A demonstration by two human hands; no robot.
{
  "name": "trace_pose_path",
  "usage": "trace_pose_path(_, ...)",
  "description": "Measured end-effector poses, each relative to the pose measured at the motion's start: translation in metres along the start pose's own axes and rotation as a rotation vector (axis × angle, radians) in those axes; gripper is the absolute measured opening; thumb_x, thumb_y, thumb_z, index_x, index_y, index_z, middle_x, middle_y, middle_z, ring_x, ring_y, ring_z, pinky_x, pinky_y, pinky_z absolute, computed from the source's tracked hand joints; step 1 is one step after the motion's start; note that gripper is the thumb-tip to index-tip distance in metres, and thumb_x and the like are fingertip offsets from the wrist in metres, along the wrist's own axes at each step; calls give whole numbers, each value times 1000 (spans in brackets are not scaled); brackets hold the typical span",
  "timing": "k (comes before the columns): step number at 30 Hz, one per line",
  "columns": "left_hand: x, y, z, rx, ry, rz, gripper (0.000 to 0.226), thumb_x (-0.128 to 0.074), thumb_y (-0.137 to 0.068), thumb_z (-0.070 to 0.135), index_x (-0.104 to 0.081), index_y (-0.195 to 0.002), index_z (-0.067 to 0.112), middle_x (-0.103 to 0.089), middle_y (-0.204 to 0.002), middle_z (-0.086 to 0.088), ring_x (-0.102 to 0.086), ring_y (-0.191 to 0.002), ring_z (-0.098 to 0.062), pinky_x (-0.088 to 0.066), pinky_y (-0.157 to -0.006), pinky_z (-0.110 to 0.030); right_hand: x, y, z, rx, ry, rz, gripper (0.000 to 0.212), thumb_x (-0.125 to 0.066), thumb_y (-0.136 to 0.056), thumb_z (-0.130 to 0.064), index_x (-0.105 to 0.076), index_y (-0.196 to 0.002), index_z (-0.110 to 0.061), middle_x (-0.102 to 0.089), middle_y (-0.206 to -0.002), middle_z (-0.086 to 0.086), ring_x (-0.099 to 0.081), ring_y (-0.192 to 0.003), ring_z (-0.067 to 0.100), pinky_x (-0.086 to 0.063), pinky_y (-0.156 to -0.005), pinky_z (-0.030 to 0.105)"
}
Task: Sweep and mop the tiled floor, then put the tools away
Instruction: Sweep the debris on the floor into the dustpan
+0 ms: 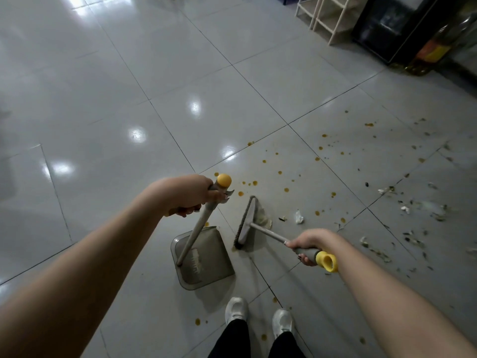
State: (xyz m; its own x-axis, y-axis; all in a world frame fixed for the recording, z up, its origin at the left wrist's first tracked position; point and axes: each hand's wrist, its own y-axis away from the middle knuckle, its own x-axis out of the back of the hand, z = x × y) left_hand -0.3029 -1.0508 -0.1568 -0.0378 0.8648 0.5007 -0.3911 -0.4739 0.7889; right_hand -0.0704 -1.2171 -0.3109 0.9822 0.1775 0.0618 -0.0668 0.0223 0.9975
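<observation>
Broom [246, 223]: grey head on the tiled floor [129, 86], bristles down, just right of the dustpan's open edge; a pale scrap lies against its far side. Grey shaft slants back to a yellow-capped grip.
Right hand [308, 245]: fingers wrapped shut around the broom grip, just ahead of the yellow cap.
Dustpan [204, 257]: grey, flat on the floor in front of the shoes [236, 310], its long handle rising to a yellow knob.
Left hand [191, 196]: fingers closed around the dustpan handle, just below the knob.
Orange spots [280, 173]: scattered over tiles around and beyond the broom.
Debris [410, 210]: dark and pale bits strewn to the right.
White rack [327, 16]: far right, beside a dark cabinet [392, 27].
</observation>
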Motion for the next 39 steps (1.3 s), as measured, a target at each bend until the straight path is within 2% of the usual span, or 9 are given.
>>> trace_pose_path(5, 0, 8, 11, -37, -43, -33, 33, -47, -93, 47, -54, -93, 14, -42, -65, -4, -37, -49, -11, -36, -39, -18, 9, 6, 10, 86, -84, -26, 27, -55, -95, -32, -46, -84, -9, -49, -50, 3, -46, -32, 10, -41, -35, 16)
trace_pose_path(8, -3, 9, 18, -34, -47, -20, 30, -47, -93, 46, -52, -86, 17, -41, -65, -4, -36, -49, -13, -35, -40, -20, 1, -1, 6, 112, -145, -75, 27, -50, -98, -29, -45, -82, -8, -49, -47, 3, -45, -31, 10, -41, -34, 16)
trace_pose_path(11, -8, 8, 26, -10, -61, -15, 36, -46, -94, 44, -54, -101, 10, -41, -65, -4, -36, -48, -12, -34, -39, -19, -6, -17, 4, 101, -186, -87, 25, -49, -98, -27, -45, -85, -6, -50, -46, 4, -45, -29, 11, -41, -34, 15)
trace_pose_path(15, -13, 8, 39, 8, -74, -20, 41, -45, -95, 43, -54, -109, 5, -42, -64, -4, -36, -47, -12, -34, -37, -18, 4, -27, 23, 91, -209, -31, 24, -49, -98, -24, -44, -85, -5, -47, -61, 7, -43, -26, 12, -40, -33, 15)
trace_pose_path(20, -16, 5, 66, 10, -79, 8, 36, -46, -95, 43, -51, -85, 8, -41, -63, -5, -35, -44, -12, -33, -36, -19, 31, -28, 72, 57, -286, 17, 25, -48, -98, -26, -46, -83, -6, -49, -48, 6, -44, -31, 12, -40, -33, 16)
trace_pose_path(27, -31, 1, 101, -34, -83, -25, 38, -47, -94, 44, -50, -89, 6, -39, -61, -5, -33, -44, -13, -31, -38, -19, 63, -15, 131, -9, -270, 143, 23, -51, -97, -25, -45, -90, -4, -48, -53, 8, -42, -23, 12, -41, -33, 15)
trace_pose_path(31, -36, 2, 117, -72, -95, -52, 37, -47, -94, 44, -52, -88, 8, -37, -61, -3, -31, -45, -12, -30, -39, -19, 74, -3, 152, 28, -274, 180, 20, -51, -98, -22, -46, -88, -5, -48, -57, 8, -44, -36, 12, -41, -35, 16)
trace_pose_path(35, -42, 3, 130, -102, -155, -104, 38, -44, -95, 43, -52, -95, 7, -38, -62, -3, -32, -47, -13, -32, -41, -19, 82, 13, 160, 88, -428, 137, 20, -48, -99, -20, -45, -86, -6, -47, -45, 6, -42, -26, 11, -40, -33, 14)
trace_pose_path(39, -50, 1, 146, -114, -180, -92, 37, -43, -96, 43, -50, -92, 7, -39, -63, -4, -34, -48, -14, -33, -43, -21, 79, 20, 154, 146, -510, 47, 22, -46, -100, -26, -45, -87, -8, -44, -62, 5, -43, -27, 8, -40, -31, 15)
